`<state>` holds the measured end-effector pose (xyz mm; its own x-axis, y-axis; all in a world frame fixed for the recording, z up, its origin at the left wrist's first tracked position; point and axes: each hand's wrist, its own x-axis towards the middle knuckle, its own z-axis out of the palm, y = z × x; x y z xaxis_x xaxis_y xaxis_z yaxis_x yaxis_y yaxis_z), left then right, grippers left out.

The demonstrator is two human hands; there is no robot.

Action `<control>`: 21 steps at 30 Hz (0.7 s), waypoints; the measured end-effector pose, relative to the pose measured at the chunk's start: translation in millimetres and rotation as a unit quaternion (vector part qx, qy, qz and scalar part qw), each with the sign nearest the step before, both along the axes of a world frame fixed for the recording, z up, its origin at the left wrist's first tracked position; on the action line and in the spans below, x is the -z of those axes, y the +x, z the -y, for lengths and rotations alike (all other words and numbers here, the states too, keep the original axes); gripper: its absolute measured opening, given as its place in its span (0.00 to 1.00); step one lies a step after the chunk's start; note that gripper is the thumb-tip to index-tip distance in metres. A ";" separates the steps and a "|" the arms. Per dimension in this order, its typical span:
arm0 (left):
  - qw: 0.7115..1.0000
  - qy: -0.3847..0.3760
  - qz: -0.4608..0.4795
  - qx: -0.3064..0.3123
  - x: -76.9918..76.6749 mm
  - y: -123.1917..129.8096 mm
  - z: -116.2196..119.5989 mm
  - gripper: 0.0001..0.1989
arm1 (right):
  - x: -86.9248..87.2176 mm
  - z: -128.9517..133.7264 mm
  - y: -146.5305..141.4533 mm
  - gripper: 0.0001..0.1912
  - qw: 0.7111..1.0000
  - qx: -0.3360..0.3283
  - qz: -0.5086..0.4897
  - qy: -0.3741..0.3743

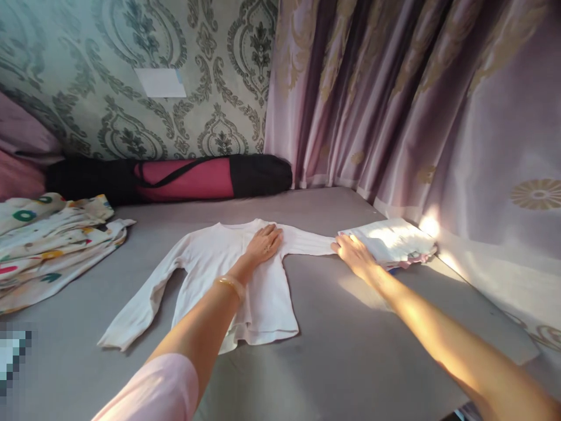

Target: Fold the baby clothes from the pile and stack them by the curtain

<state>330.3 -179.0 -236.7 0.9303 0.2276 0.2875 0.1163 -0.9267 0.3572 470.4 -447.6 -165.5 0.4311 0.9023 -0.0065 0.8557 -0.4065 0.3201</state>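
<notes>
A white long-sleeved shirt [272,298] lies spread out on the grey bed sheet [346,345]. Its left-side sleeve slants down toward me, and the other stretches straight out to the right. Flat on the shirt near the right shoulder rests my left hand [265,242], fingers extended. My right hand [354,255] has its fingers closed on the cuff of the outstretched sleeve. Just behind that hand sits a stack of folded clothes [394,238], white on top; my forearm passes in front of part of it.
A crumpled colourful-patterned cloth [56,251] lies at the left. Along the patterned wall [210,70] runs a long black and dark pink bag [188,178] with a strap. Purple curtains [394,117] hang along the right side. A pixelated patch covers the lower left corner.
</notes>
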 end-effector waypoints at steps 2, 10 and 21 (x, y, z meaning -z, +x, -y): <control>1.000 0.019 -0.015 -0.002 -0.2 -1.1 1.6 0.23 | 2.4 -1.8 -4.3 0.18 1.000 0.012 -0.002 -0.025; 0.999 0.024 -0.036 -0.009 -3.3 -2.4 3.6 0.25 | -19.5 -39.7 -4.9 0.16 0.976 0.181 -0.111 -0.046; 0.999 0.028 -0.037 -0.009 -7.1 -3.1 5.2 0.24 | 7.9 -75.6 32.2 0.12 0.964 0.172 -0.193 0.063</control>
